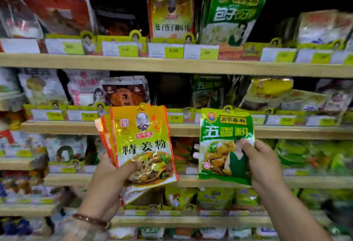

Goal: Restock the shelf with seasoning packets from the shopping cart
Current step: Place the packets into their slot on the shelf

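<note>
So left hand (pixel 108 179) grips a fan of yellow ginger powder packets (pixel 145 145) at 7 o'clock, right hand (pixel 261 162) pinches a green five-spice packet (pixel 225 145) at 4 o'clock; none shelved yet, I'd say.

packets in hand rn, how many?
4 visible: three fanned yellow ginger-powder packets in the left hand, one green five-spice packet in the right hand. More may hide behind.

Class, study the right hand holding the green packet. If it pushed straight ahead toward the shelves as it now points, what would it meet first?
Probably the wooden shelf edge just behind the green packet that the right hand pinches, though depth is unclear.
</note>
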